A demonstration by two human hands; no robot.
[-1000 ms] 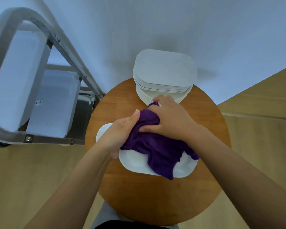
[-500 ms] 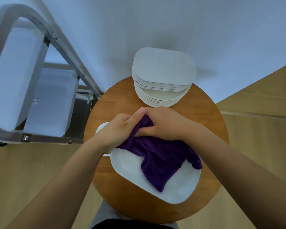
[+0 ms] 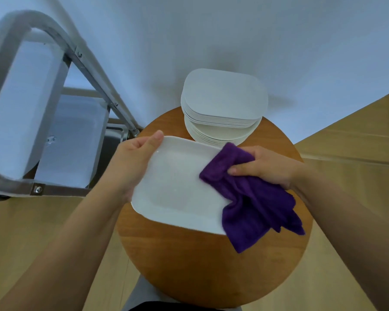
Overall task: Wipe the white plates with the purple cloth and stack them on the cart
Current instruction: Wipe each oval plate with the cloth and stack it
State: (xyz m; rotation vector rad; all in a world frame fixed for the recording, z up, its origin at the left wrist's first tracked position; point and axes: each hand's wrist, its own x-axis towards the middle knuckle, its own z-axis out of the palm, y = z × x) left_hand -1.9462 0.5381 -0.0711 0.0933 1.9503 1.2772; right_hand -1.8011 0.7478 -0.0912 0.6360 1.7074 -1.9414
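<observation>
While your left hand [image 3: 130, 167] grips the left edge of a white rectangular plate [image 3: 175, 185], thumb on top near the far left corner and the rest of the fingers hidden under it, your right hand [image 3: 267, 167] bunches the purple cloth [image 3: 254, 205] against the plate's right side. The plate sits at centre frame, over the round wooden table [image 3: 189, 261]; can't tell whether its near edge touches the wood. The cloth is clamped betw. your right thumb and curled fingers, w/ a folded wad lying on the plate's upper right part and the loose rest draping off the right edge down toward lower right, over the tabletop.

Behind the plate, at upper centre of the frame, the stack of white plates [image 3: 225, 102] stands on the far edge of the table, rounded-rectangular ones on top, round ones beneath; the cloth's top corner is just beside the stack's lower rim.

Upper left of the frame: the metal cart [image 3: 81, 57], its tubular handle frame running diagonally, shelves w/ pale surfaces below it. It's beside the table's left edge. Wood-tone floor at lower left and right; pale wall across the top.
</observation>
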